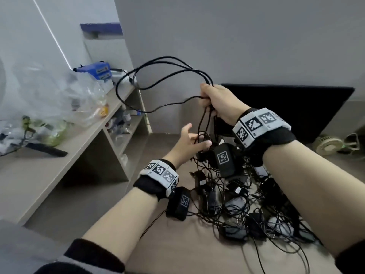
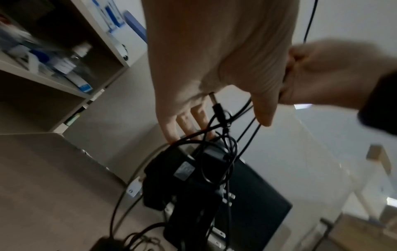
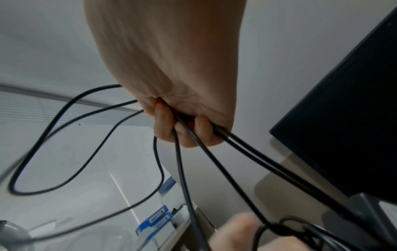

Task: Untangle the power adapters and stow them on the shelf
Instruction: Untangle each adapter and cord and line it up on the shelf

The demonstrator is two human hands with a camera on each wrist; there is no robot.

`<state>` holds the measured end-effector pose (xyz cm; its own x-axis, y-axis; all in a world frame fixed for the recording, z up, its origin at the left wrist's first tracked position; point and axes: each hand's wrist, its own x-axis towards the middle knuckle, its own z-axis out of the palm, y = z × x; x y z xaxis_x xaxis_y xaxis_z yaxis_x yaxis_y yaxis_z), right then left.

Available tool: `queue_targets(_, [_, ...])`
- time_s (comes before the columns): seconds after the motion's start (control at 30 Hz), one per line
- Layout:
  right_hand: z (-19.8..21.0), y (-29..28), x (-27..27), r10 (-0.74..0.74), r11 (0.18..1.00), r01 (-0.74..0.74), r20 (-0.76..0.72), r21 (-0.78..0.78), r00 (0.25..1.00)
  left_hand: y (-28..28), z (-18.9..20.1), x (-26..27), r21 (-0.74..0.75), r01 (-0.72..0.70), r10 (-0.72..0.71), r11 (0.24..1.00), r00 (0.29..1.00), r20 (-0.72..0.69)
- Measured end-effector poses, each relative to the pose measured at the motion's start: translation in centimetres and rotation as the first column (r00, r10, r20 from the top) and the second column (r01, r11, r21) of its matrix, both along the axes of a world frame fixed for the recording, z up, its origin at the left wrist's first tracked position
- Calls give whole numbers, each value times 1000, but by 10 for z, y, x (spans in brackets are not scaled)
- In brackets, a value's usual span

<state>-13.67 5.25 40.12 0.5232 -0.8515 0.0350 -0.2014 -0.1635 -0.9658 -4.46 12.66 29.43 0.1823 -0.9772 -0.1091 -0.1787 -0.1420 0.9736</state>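
My right hand (image 1: 207, 101) is raised and grips a bundle of black cables (image 1: 158, 76), which loop out to the left above it. In the right wrist view the fingers (image 3: 165, 122) are curled round several strands (image 3: 236, 152). Below the fist hang black power adapters (image 2: 187, 169), snarled in thin cord. My left hand (image 1: 195, 135) reaches in under the fist, with fingers straight (image 2: 184, 122) and thumb out, touching the hanging cords. A barrel plug (image 2: 216, 103) lies against its palm. The remaining tangled adapters (image 1: 246, 210) are piled on the beige surface (image 1: 187, 254).
A beige shelf unit (image 1: 110, 107) stands at the left. Plastic bags (image 1: 59, 99) and blue boxes (image 1: 96, 71) lie on its top, and small items fill the upper compartments. A black monitor (image 1: 292, 107) leans on the wall behind the pile. A small fan (image 1: 328, 146) sits at far right.
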Motion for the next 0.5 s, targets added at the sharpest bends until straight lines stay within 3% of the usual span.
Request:
queue_targets(0.07, [-8,-1,-6,-11,1000,11,7,16,1000,-9,-11,-8,-8,107,-105,994,984,145])
queue_targets(0.2, [-16,-17,-20,-40,999,40,22,17,999,-31,-24,-12,-24,59,-50,998,955,293])
queue_targets(0.33, [-13,-45,-33,-101,995,100,60,18,993,-52,-32,-6,84,88,-120,993,822,557])
queue_targets(0.4, [-8,-58,-35,-139,990,137,86,32,986,-60,-41,5,139,38,-121,990,738,664])
queue_targets(0.5, [-2,-70,-30,-140,990,137,117,32,983,-64,-58,25,193,-79,-83,978,703,706])
